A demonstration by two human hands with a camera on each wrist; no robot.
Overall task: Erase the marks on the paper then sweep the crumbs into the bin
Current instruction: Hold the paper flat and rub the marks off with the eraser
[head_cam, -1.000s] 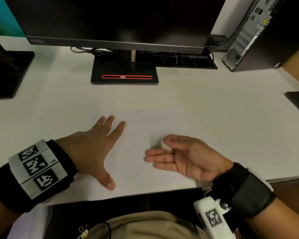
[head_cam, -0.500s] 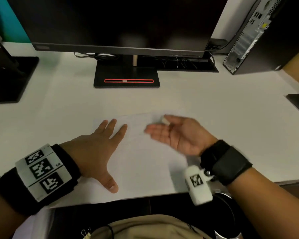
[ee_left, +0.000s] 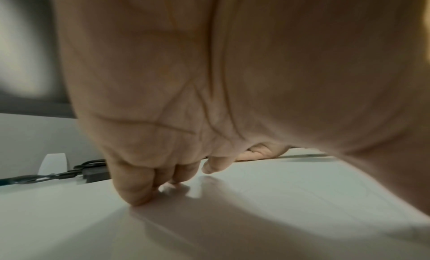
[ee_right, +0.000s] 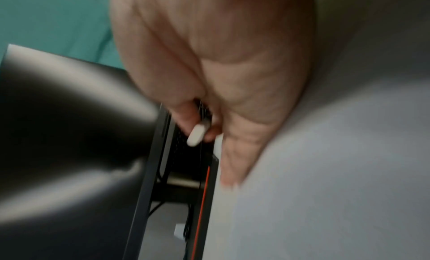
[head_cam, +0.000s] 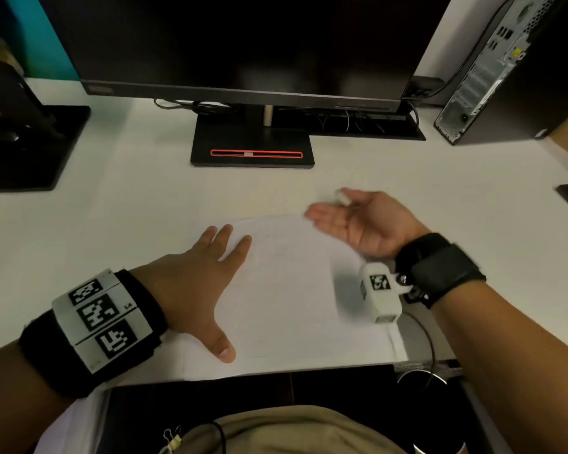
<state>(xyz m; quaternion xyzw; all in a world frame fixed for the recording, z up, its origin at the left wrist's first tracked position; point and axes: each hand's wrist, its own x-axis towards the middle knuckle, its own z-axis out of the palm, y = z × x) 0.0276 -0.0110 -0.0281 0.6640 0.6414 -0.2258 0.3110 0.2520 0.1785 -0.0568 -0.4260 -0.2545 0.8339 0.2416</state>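
Note:
A white sheet of paper (head_cam: 302, 290) lies at the near edge of the desk. My left hand (head_cam: 210, 290) presses flat on its left side, fingers spread and straight; in the left wrist view its fingertips (ee_left: 139, 194) bear on the white surface. My right hand (head_cam: 328, 206) stands on its edge at the sheet's far right corner, palm facing left. Thumb and forefinger pinch a small white eraser (head_cam: 341, 197), also seen as a white eraser (ee_right: 195, 135) in the right wrist view, while the other fingers stay straight. Crumbs are too small to make out.
A black monitor base with a red line (head_cam: 253, 149) stands behind the paper under a large screen. A computer tower (head_cam: 492, 70) is at the far right, and a dark stand (head_cam: 23, 149) at the left. A round bin rim (head_cam: 440, 379) shows below the desk's near right edge.
My right hand has swept from the near middle of the paper to its far right corner, still pinching the eraser. The left hand has stayed flat on the sheet.

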